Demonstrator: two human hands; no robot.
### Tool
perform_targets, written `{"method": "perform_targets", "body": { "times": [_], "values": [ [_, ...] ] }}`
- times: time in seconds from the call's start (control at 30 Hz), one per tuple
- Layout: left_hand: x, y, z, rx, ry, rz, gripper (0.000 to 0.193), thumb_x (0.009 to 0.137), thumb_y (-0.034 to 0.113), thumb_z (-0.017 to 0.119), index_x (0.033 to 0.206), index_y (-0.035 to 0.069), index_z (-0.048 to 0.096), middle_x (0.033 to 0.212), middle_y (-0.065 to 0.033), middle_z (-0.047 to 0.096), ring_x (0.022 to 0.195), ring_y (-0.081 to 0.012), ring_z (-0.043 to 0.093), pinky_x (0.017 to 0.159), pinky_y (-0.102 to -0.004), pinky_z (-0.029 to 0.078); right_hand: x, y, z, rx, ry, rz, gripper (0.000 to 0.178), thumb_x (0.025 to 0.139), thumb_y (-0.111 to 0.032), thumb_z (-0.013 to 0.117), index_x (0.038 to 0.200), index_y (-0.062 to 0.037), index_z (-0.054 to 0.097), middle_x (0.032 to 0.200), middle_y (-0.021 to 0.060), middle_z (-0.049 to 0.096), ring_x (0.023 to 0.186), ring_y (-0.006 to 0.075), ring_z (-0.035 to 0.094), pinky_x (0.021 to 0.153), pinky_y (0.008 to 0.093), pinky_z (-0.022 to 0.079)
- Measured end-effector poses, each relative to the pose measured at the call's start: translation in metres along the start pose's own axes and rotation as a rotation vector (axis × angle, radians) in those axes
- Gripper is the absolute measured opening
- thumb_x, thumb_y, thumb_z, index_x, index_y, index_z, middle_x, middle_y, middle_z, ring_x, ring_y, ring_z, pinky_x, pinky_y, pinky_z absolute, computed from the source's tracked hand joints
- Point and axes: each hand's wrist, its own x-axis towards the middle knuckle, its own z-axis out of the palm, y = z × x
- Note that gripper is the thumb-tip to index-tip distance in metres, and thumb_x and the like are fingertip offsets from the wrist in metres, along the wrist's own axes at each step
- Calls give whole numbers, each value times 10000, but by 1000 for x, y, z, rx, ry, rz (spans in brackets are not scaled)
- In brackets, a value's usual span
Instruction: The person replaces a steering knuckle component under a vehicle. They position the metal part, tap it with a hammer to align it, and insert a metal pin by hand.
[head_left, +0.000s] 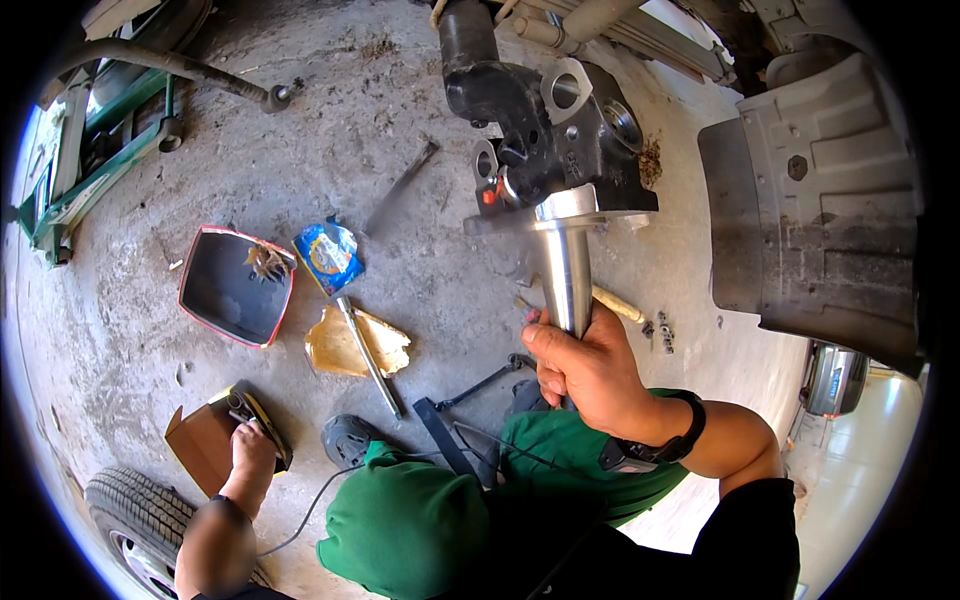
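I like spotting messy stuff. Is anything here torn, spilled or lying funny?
Yes. A blue packet lies ripped open on the concrete floor, and torn cardboard sits beside it under a metal rod.

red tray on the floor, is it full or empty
Nearly empty. The red-rimmed tray shows its bare dark bottom across most of its area; only a small cluster of rusty parts sits at its upper right corner.
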Motion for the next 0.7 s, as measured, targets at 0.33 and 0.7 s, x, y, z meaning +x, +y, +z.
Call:
{"method": "perform_targets", "body": {
  "times": [0.33,0.7],
  "values": [
    [-2,-4,7,-94,69,-62,220,836,208,577,873,77,750,937,-103,639,925,-267,590,766,-354,479,0,-2,3,23,16,5,164,912,-104,637,913,-28,491,645,18,518,474,79,481,412,271,420],
    [-28,-47,-81,-533,307,-235,372,739,378,745,951,85,661,851,-110,643,893,-300,619,774,-430,496,0,-1,3,0,23,17,133,922,-81,612,936,-50,484,680,7,492,474,76,444,419,274,407]
  ]
}}
